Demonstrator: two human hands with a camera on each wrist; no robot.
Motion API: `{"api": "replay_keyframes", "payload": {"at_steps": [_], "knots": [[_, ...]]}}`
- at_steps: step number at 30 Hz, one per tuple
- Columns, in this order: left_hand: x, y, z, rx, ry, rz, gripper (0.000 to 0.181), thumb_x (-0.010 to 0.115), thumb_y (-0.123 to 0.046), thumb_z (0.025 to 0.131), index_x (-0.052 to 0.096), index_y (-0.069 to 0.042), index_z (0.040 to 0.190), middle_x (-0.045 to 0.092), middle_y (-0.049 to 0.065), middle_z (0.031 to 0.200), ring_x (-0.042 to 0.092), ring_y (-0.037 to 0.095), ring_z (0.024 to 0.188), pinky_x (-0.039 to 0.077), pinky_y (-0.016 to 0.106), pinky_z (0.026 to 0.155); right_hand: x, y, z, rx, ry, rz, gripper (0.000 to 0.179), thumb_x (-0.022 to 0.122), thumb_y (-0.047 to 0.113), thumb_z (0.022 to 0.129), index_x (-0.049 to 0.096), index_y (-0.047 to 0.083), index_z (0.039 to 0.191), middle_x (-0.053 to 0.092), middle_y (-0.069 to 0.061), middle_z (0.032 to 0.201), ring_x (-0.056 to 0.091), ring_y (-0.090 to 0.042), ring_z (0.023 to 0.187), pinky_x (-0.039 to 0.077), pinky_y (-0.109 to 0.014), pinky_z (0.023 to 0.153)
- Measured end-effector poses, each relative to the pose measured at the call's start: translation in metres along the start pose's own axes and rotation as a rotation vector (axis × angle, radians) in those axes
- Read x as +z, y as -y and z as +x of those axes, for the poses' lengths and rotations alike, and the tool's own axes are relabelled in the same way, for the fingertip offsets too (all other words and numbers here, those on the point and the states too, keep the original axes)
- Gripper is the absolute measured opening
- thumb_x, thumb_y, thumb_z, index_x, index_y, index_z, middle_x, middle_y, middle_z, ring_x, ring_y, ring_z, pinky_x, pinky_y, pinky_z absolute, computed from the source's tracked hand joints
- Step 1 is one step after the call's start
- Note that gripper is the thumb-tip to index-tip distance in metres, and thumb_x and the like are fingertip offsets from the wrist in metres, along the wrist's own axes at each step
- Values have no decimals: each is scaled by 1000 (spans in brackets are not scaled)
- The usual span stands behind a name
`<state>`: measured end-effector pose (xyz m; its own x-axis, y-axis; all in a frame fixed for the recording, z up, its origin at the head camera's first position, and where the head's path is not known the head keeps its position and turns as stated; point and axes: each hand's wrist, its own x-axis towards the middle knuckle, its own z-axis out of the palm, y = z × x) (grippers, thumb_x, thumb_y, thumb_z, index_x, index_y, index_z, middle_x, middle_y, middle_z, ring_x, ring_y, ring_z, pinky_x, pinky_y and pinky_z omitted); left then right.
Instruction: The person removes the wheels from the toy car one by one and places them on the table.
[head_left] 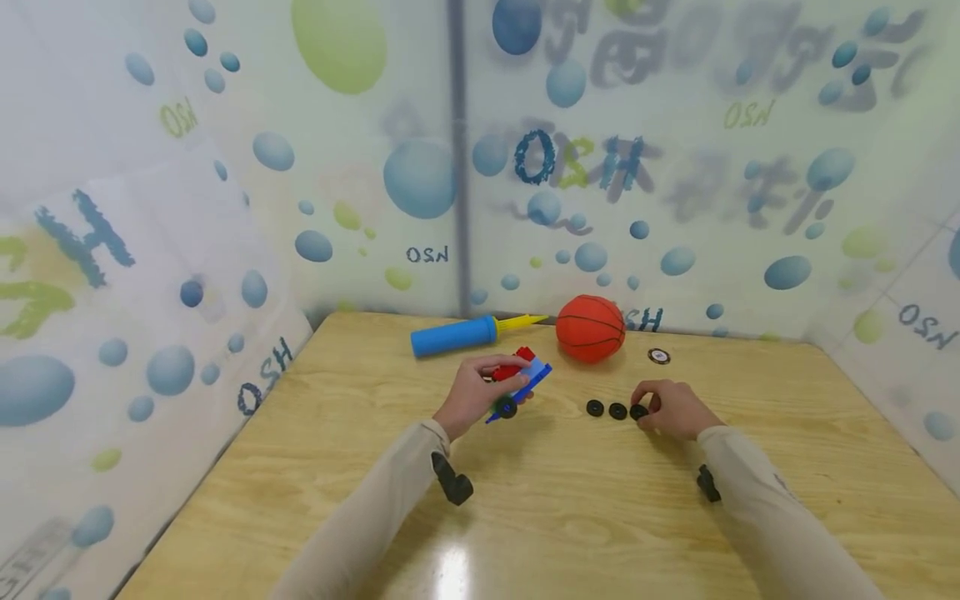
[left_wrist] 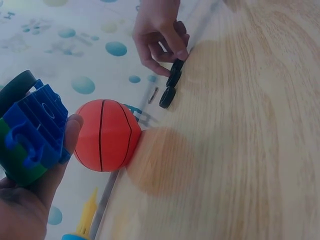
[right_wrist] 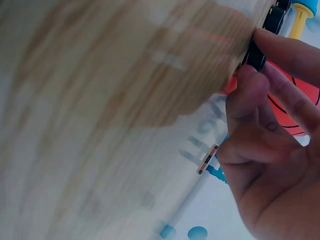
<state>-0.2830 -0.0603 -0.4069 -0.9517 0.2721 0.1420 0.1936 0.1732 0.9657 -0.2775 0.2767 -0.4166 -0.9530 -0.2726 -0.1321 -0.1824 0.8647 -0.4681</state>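
Observation:
My left hand (head_left: 468, 400) grips a toy building-block vehicle (head_left: 534, 372) in blue, red and green, held above the table and tilted. One black wheel (head_left: 507, 407) sits on its near side. In the left wrist view, the blue underside (left_wrist: 42, 117) of the vehicle faces the camera. Over to the right, my right hand (head_left: 678, 410) pinches a black toy wheel (right_wrist: 255, 56) between thumb and fingers at the tabletop. It is the rightmost in a row, beside a middle wheel (head_left: 618, 412) and a left wheel (head_left: 595, 408).
Behind the hands, a red basketball-patterned ball (head_left: 590, 329) stands near the wall. A blue hand pump (head_left: 454, 337) with a yellow nozzle lies left of it, and a round patterned chip (head_left: 659, 356) lies to its right. Printed sheeting (head_left: 360, 200) walls the wooden table (head_left: 555, 517).

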Motion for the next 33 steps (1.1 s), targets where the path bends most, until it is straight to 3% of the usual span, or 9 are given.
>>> {"api": "replay_keyframes", "payload": {"at_steps": [5,9,12,15,20,22,25,29,33], "knots": [[3,-2,1,-6,8,11,24,77,-32,89,77,-24,112,77,0,113,60,20,112,44,43,99,-4,-1,-6,-20,-6,15,38,77,11,84,65,3,119,63,-5,77,55,-15,64,44,-30,61],[6,-1,0,-18,8,15,23,76,-30,90,77,-22,112,73,0,121,52,25,126,38,56,110,-7,3,-12,-58,-70,-1,44,77,12,85,63,1,125,64,-4,77,55,-14,64,44,-30,61],[8,0,0,-31,4,-2,22,75,-27,91,77,-20,111,73,2,122,49,28,130,36,59,112,-8,12,-15,-99,-120,19,40,75,13,88,63,2,125,64,-4,79,54,-13,64,44,-28,58],[9,0,0,-43,3,-19,19,74,-24,92,76,-19,110,72,3,120,51,28,127,41,56,110,-5,29,-18,-133,-114,101,35,73,13,90,65,3,123,63,-3,81,54,-12,64,45,-26,56],[10,-3,3,-23,71,-97,12,66,-15,97,68,-10,108,75,15,110,71,37,102,57,41,94,10,65,-18,-248,-53,227,31,72,12,91,67,5,120,63,-2,83,53,-10,64,46,-23,57],[10,-4,4,-21,115,-142,10,62,-10,99,63,-7,108,73,20,112,73,41,101,60,40,89,18,80,-17,-308,-21,283,32,71,12,92,66,6,122,65,-3,84,56,-11,63,49,-25,58],[10,-5,4,-15,138,-145,10,57,-9,101,60,-6,110,65,18,121,69,40,107,60,39,89,28,99,-14,-365,6,390,36,69,12,94,64,7,129,71,-12,92,64,-23,65,56,-32,60],[10,-6,4,-10,100,-108,15,55,-13,103,61,-8,115,60,13,127,60,27,113,53,42,99,38,115,-8,-388,-14,518,38,67,14,96,61,9,133,72,-25,107,67,-39,69,59,-42,63],[12,-4,4,-36,45,-104,19,55,-16,103,65,-10,117,62,10,127,55,22,112,48,41,101,47,124,-3,-385,-22,577,35,67,15,97,62,8,131,71,-28,111,67,-32,64,59,-45,63]]}}
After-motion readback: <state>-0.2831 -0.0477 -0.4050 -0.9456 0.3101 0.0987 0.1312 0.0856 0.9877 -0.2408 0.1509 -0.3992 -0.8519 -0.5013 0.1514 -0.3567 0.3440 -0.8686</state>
